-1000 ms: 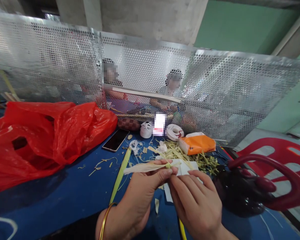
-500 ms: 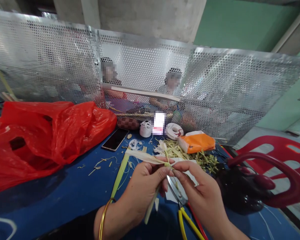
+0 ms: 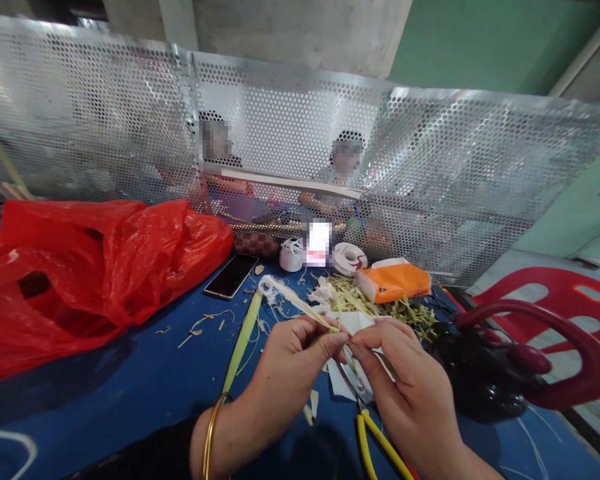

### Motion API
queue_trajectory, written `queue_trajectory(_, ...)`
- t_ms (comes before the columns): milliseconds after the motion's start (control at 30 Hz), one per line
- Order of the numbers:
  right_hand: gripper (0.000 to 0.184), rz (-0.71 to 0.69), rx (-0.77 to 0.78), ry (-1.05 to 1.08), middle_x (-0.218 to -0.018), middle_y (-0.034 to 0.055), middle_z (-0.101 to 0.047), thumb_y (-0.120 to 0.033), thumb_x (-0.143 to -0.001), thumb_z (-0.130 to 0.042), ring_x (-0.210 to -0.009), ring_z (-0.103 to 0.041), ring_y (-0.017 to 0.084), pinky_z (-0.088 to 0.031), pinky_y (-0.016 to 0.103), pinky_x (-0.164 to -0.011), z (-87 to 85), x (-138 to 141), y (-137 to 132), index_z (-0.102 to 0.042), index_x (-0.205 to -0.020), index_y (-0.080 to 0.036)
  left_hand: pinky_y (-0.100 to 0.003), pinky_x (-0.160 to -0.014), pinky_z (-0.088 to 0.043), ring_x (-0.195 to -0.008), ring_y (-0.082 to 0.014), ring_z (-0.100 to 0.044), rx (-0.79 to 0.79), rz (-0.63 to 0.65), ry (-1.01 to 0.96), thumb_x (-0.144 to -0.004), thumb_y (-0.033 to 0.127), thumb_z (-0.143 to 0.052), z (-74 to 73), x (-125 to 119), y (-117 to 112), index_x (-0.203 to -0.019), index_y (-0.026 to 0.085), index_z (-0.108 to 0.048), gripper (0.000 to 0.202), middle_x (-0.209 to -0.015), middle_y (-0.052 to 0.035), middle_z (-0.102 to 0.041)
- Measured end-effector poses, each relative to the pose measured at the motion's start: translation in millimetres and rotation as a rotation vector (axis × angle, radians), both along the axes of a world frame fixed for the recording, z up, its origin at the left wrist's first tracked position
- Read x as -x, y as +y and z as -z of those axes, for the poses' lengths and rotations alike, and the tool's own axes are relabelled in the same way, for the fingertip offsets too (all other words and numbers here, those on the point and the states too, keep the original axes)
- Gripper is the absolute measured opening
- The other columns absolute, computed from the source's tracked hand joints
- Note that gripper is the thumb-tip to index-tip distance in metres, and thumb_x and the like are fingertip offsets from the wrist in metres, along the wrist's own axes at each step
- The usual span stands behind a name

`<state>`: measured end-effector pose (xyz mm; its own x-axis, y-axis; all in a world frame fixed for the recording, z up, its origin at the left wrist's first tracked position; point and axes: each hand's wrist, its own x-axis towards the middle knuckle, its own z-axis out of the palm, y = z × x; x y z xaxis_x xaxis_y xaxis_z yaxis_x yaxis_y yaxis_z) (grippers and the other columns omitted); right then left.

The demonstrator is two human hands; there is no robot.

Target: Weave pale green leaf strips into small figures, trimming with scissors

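My left hand (image 3: pixel 286 373) pinches a pale leaf strip (image 3: pixel 295 301) that sticks out up and to the left over the blue table (image 3: pixel 130 393). A gold bangle (image 3: pixel 211 433) circles that wrist. My right hand (image 3: pixel 405 393) meets the left at the fingertips, with its fingers closed on the same strip's end. Below the hands lie scissors with yellow handles (image 3: pixel 370 427) and a white paper sheet (image 3: pixel 353 327). A long green leaf strip (image 3: pixel 240 347) lies on the table to the left of my hands.
A red plastic bag (image 3: pixel 80 267) fills the left side. A phone (image 3: pixel 231 275), tape rolls (image 3: pixel 349 259), an orange pack (image 3: pixel 395 280) and leaf scraps (image 3: pixel 380 308) sit behind my hands. A dark bag with red handles (image 3: pixel 505 367) stands right. Two people sit behind a perforated metal screen (image 3: pixel 430 180).
The leaf strip has tilted from near level to pointing up and left. My hands have shifted slightly lower and closer together, and the scissors show more below them.
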<state>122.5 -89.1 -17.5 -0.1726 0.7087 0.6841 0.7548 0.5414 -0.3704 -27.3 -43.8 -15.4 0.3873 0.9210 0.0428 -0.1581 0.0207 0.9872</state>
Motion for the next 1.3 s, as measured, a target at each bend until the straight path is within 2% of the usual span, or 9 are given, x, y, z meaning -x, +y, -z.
queue_trajectory(267,0.013,0.007,-0.008,-0.012,-0.073,-0.0021,-0.063,-0.010,-0.088,-0.052,-0.069,-0.058,0.014,-0.042,0.034,-0.081,-2.6,-2,-1,-0.054,-0.081,-0.021,-0.024,-0.065,-0.042,-0.062,-0.0122,-0.053,-0.020,-0.014,0.063,-0.077,0.029,-0.064,-0.8,1,1,-0.058,0.016,-0.065,0.023,-0.063,-0.0012,-0.062)
queue_trajectory(433,0.013,-0.003,0.015,0.004,-0.072,-0.0009,-0.064,-0.013,-0.088,-0.052,-0.068,-0.059,0.016,-0.045,0.035,-0.078,-5.4,-3,-2,-0.056,-0.079,-0.022,-0.025,-0.067,-0.041,-0.068,-0.0145,-0.056,0.010,-0.021,0.068,-0.076,0.030,-0.064,-3.0,4,5,-0.056,0.017,-0.066,0.024,-0.068,-0.0041,-0.066)
queue_trajectory(500,0.011,0.019,0.020,0.020,-0.077,0.0017,-0.065,-0.016,-0.088,-0.053,-0.073,-0.061,0.018,-0.046,0.036,-0.076,-8.1,-6,-2,-0.059,-0.081,-0.022,-0.025,-0.066,-0.041,-0.067,-0.0143,-0.056,0.038,0.037,0.076,-0.074,0.030,-0.065,-5.4,5,7,-0.059,0.017,-0.068,0.021,-0.069,-0.0043,-0.067)
queue_trajectory(633,0.014,0.122,0.028,0.051,-0.096,0.0080,-0.065,-0.027,-0.086,-0.058,-0.091,-0.061,0.025,-0.048,0.040,-0.077,-11.7,-12,-1,-0.068,-0.096,-0.023,-0.024,-0.060,-0.037,-0.055,-0.0111,-0.048,0.088,0.241,0.154,-0.072,0.028,-0.065,-6.9,6,5,-0.064,0.016,-0.069,0.015,-0.055,0.0008,-0.058)
queue_trajectory(733,0.012,0.018,0.195,0.108,-0.090,0.0054,-0.067,-0.031,-0.084,-0.062,-0.087,-0.063,0.023,-0.049,0.037,-0.077,-11.6,-9,3,-0.070,-0.087,-0.023,-0.024,-0.056,-0.033,-0.053,-0.0101,-0.043,0.034,0.353,0.272,-0.076,0.032,-0.061,-2.7,5,2,-0.055,0.015,-0.064,0.027,-0.052,0.0017,-0.053)
queue_trajectory(833,0.012,-0.059,0.440,0.291,-0.074,0.0004,-0.066,-0.029,-0.080,-0.065,-0.072,-0.063,0.018,-0.050,0.029,-0.068,-9.7,-3,7,-0.067,-0.072,-0.021,-0.024,-0.052,-0.028,-0.049,-0.0094,-0.037,0.032,0.423,0.371,-0.077,0.034,-0.058,1.9,4,0,-0.053,0.016,-0.062,0.030,-0.050,0.0024,-0.050)
queue_trajectory(1000,0.018,-0.082,0.730,0.702,-0.056,-0.0057,-0.051,-0.034,-0.076,-0.065,-0.043,-0.045,0.009,-0.038,0.021,-0.042,-3.8,2,9,-0.057,-0.069,-0.020,-0.024,-0.051,-0.027,-0.049,-0.0097,-0.038,0.055,0.431,0.329,-0.081,0.033,-0.052,7.1,2,0,-0.066,0.016,-0.069,0.029,-0.050,0.0019,-0.053)
queue_trajectory(1133,0.024,-0.110,0.774,0.824,-0.053,-0.0058,-0.048,-0.039,-0.073,-0.067,-0.041,-0.039,0.007,-0.033,0.021,-0.038,-1.9,5,6,-0.053,-0.066,-0.020,-0.024,-0.049,-0.024,-0.046,-0.0085,-0.033,0.031,0.459,0.340,-0.081,0.030,-0.054,10.3,3,1,-0.060,0.015,-0.067,0.029,-0.047,0.0030,-0.048)
queue_trajectory(1300,0.023,-0.086,0.745,0.836,-0.052,-0.0065,-0.045,-0.036,-0.074,-0.065,-0.039,-0.036,0.007,-0.030,0.019,-0.036,-0.3,12,3,-0.052,-0.066,-0.020,-0.023,-0.051,-0.028,-0.048,-0.0088,-0.038,0.013,0.513,0.314,-0.079,0.025,-0.055,9.0,4,0,-0.069,0.015,-0.071,0.022,-0.052,0.0026,-0.052)
